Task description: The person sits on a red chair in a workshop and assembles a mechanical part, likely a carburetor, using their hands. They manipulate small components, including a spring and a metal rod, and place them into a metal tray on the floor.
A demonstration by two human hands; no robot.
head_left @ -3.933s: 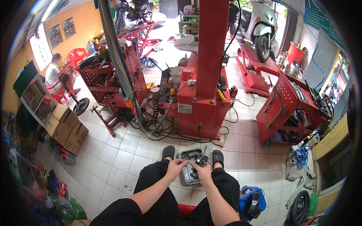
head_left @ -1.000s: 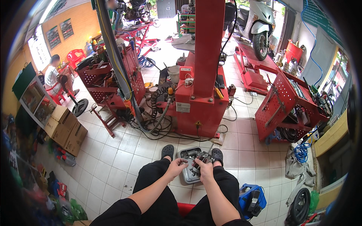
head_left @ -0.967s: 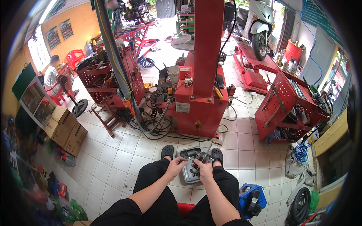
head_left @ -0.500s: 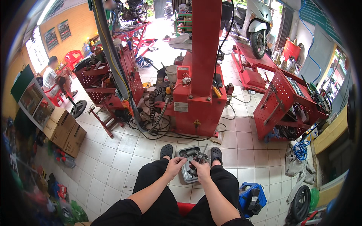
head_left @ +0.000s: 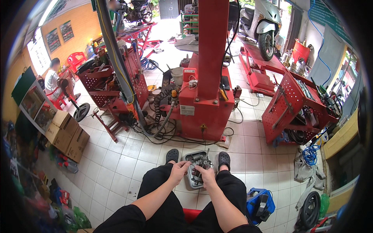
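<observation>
Between my feet, a grey plastic tray sits on the tiled floor with dark, greasy metal parts in it. My right hand is closed around a grey metal mechanical part above the tray; a thin rod sticks up by it. Its exact kind is too small to tell. Over the tray's left side, my left hand is closed in a pinch, fingertips close to the right thumb. What the left fingers hold, if anything, is too small to make out.
Ahead stands a red machine with a tall column and cables at its foot. Red tool carts flank it. A blue container is by my right knee, cardboard boxes at left. A person sits far left; a scooter stands on a lift.
The metal part in my right hand has turned and shifted slightly, its rod now further left. My hands have moved only a little.
</observation>
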